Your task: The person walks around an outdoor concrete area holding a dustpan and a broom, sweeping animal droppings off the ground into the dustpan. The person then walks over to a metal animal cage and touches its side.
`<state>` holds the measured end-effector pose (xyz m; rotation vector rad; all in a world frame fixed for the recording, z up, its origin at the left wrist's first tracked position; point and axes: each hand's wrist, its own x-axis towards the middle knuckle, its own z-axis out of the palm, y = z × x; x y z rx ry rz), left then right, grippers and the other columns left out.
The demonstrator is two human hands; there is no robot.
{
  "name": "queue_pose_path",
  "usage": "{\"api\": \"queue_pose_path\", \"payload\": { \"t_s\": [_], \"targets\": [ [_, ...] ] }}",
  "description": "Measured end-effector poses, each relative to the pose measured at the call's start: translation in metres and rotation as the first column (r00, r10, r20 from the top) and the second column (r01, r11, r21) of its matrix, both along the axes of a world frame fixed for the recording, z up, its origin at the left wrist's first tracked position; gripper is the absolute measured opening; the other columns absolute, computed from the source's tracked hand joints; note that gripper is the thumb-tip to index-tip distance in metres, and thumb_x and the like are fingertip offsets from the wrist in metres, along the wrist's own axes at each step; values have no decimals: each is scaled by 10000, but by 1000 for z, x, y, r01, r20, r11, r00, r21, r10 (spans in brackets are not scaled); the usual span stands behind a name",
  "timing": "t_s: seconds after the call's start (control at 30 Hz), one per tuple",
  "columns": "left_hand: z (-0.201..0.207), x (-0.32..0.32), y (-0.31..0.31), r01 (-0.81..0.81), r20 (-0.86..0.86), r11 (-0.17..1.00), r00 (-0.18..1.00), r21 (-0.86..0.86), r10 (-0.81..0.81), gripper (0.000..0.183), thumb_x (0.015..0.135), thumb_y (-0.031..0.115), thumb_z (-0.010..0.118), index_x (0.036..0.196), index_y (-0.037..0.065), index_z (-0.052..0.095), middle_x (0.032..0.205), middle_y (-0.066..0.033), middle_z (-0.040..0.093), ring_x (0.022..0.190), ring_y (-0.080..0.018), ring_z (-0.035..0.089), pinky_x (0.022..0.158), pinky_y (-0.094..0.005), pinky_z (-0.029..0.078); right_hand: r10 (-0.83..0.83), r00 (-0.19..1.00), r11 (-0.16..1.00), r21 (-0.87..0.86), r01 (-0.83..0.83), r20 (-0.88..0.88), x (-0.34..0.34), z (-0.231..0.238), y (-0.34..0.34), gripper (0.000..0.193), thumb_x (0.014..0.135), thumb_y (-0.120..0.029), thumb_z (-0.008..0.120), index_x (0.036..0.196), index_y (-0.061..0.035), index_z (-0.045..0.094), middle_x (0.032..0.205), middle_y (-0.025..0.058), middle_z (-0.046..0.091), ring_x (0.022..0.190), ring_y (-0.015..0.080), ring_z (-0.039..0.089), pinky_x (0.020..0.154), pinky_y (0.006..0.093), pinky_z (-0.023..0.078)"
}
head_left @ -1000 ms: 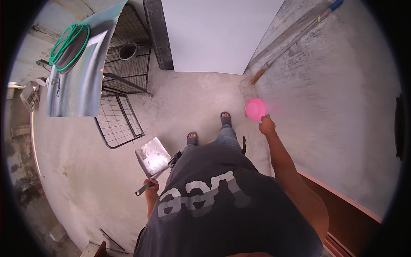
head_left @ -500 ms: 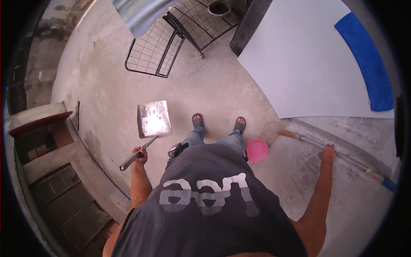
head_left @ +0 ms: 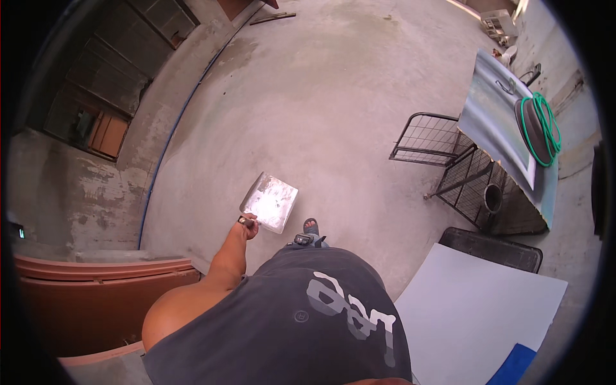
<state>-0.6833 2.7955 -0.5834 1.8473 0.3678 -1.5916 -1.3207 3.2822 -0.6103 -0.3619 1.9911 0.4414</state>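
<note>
Your left hand (head_left: pixel 248 226) has its fingers clamped on the short handle of a metal dustpan (head_left: pixel 270 201), held out at 11 o'clock above the concrete floor (head_left: pixel 308 109); your right hand is out of view. A sandalled foot (head_left: pixel 310 226) shows just beside the pan. At 4 o'clock lies a white board (head_left: pixel 475 308); farther, at 2 o'clock, a wire rack (head_left: pixel 443 154) and green hose (head_left: pixel 545 125).

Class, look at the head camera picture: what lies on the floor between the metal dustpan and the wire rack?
Only bare concrete floor separates the dustpan from the wire rack, in the head view.
</note>
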Motion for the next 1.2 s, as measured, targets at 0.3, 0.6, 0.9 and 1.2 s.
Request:
{"api": "queue_pose_path", "payload": {
  "t_s": [0.3,0.6,0.9,1.2],
  "targets": [
    [-149,-92,28,-539,-216,829,836,-152,504,270,785,175,473,526,112,436,451,18,419,368,-86,429,389,-193,447,348,937,879,-358,-316,27,-112,-39,-385,283,631,-82,660,855,47,544,721,127,583,674,220,582,613,337,450],
    [-144,-100,-12,-731,-274,664,678,-154,683,170,637,31,521,543,81,390,477,-24,432,386,-133,456,373,-207,448,453,863,701,-687,-190,224,-15,-64,-611,262,635,-76,641,827,35,502,633,89,530,578,183,524,547,322,416],
    [-96,-88,-101,-807,-259,546,590,-225,765,147,653,31,526,583,74,404,487,-37,422,382,-131,427,356,-198,430,537,778,670,-725,-160,325,48,-110,-844,362,590,-64,614,929,34,534,609,67,519,565,159,499,537,295,407],
    [-24,-96,-200,-953,-346,200,271,-227,898,124,696,2,549,656,-1,431,594,-73,468,507,-139,500,416,-185,484,674,603,676,-686,-271,427,106,-68,-1009,370,635,-102,628,964,20,513,632,38,507,574,134,493,545,268,386]
  ]
}}
